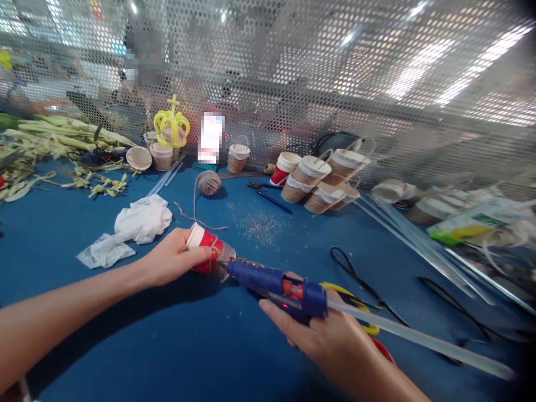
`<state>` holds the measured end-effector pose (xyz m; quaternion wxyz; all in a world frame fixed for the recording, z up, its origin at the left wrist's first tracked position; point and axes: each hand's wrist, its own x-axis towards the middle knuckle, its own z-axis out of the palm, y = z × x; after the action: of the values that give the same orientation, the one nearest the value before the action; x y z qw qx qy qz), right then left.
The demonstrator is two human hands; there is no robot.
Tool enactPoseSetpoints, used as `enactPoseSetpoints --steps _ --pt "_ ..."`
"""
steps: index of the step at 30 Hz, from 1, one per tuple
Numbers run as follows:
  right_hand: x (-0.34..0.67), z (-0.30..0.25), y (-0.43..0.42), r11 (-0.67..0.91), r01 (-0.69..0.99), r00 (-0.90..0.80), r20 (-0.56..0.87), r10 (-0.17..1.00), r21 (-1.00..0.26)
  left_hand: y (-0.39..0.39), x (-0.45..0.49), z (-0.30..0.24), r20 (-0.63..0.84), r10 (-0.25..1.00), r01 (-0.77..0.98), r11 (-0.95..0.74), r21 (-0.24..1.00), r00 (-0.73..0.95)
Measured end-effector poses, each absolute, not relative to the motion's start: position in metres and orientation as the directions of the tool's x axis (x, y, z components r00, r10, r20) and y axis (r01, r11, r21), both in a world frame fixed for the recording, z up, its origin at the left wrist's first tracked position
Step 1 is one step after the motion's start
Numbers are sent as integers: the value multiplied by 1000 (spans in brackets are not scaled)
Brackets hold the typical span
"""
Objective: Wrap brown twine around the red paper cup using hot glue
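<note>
One red paper cup point(204, 249) lies on its side near the middle of the blue bench point(167, 346), and the left hand point(173, 258) is closed around its white rim end, so that the cup does not roll. Twine seems to be wound on the bottom part of the cup. The right hand point(330, 335) grips a blue glue gun point(278, 289) and points its nozzle to this twine part; a long clear glue stick point(419, 338) comes out of the back of the gun, toward the right. It seems the cup is held tilted so the nozzle can reach its side.

Farther, a ball of twine point(208, 182) rests on the bench, and its loose end runs toward the cup. Right of it, several twine-covered cups point(322, 178) lie in a heap. White crumpled paper point(142, 219) lies at the left, black scissors point(355, 276) at the right, and a yellow crown point(171, 127) stands far. Behind the bench rises a perforated metal screen point(335, 67).
</note>
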<state>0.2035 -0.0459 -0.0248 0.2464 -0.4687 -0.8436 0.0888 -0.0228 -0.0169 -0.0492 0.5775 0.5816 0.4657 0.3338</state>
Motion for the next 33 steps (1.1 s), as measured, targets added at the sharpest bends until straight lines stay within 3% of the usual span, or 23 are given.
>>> enactPoseSetpoints --steps 4,7,15,22,27,33 --pt "199 -22 -43 458 716 -421 198 885 -526 -17 -24 -50 -150 921 132 109 985 360" --pt "194 -20 -41 406 674 -386 175 906 -617 -18 -24 -51 -132 922 139 86 987 364" --pt "196 -18 -43 325 693 -360 82 929 -644 -19 -24 -52 -158 912 114 124 986 378" --pt "193 -19 -38 99 702 -250 -114 961 -705 -18 -25 -54 -153 914 154 102 983 375" --pt "195 -18 -39 24 692 -250 -209 945 -722 -19 -25 -53 -157 911 172 97 980 380" --pt "195 -17 -31 -10 678 -236 -231 944 -735 -20 -27 -54 -129 921 239 41 970 367"
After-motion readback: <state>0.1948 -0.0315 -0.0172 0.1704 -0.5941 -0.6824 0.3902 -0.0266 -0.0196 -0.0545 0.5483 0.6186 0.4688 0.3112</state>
